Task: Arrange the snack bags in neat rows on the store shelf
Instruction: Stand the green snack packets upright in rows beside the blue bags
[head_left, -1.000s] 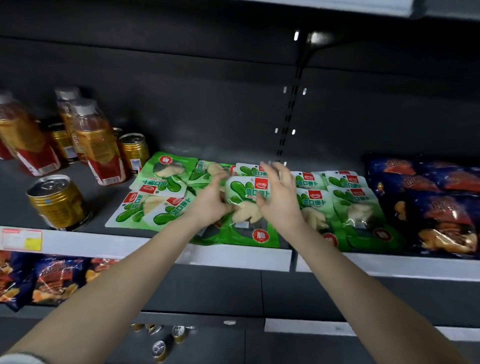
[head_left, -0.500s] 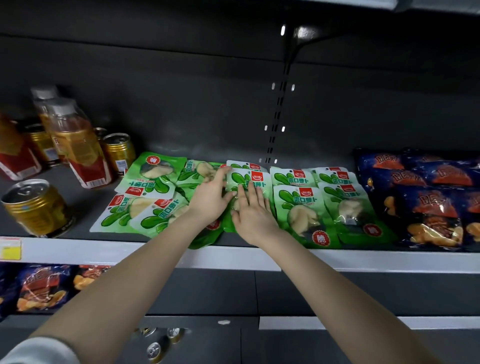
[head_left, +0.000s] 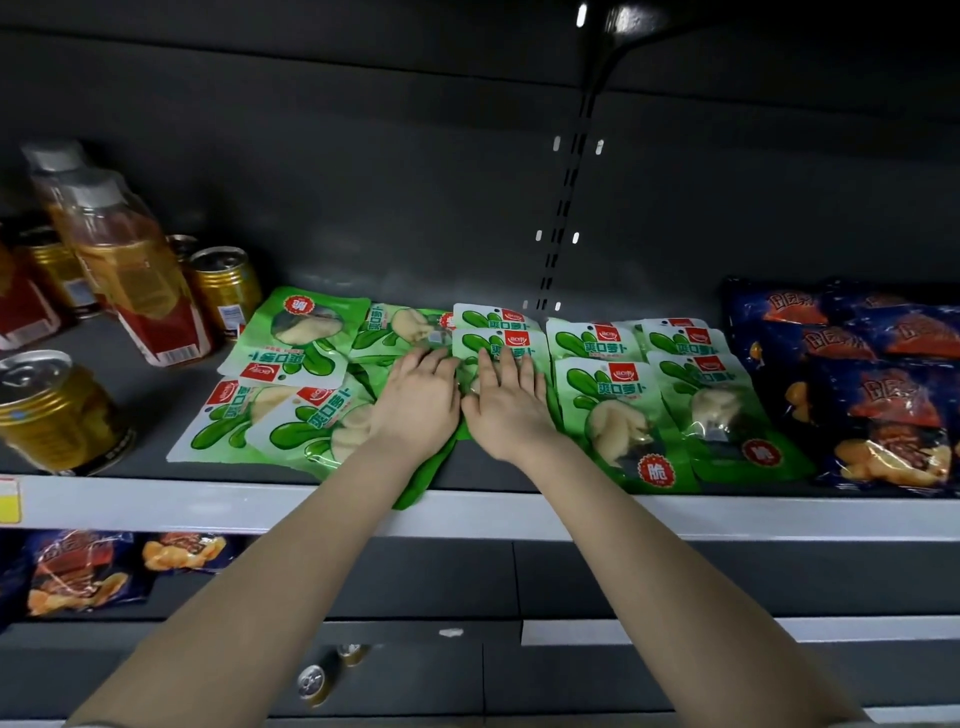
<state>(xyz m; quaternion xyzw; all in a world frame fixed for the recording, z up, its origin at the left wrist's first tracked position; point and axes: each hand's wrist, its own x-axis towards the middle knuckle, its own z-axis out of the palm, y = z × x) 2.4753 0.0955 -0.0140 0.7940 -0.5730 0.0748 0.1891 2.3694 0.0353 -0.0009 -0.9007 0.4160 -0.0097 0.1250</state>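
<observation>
Presently left hand (head_left: 418, 397) and right hand (head_left: 506, 405) lie flat, fingers straight, side by side over the middle bag (head_left: 493, 344) on the shelf (head_left: 701, 514); advise even pressure, sliding it square beside the right rows (head_left: 618, 400), then straightening the skewed left bags (head_left: 291, 400).

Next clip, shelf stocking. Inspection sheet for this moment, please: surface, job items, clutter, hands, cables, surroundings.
Surface: dark shelf, white front rail.
Job's things: green snack bags; right columns straight, overlapping; left pile skewed, one bag upside down; another overhangs the front rail.
Clutter: bottles and gold cans left; blue snack bags right.
Grippers: left hand and right hand flat, fingers straight, pressing the middle green bags.
Cables: nothing seen.
Surroundings: slotted upright on back panel; more bags and cans on lower shelves.
</observation>
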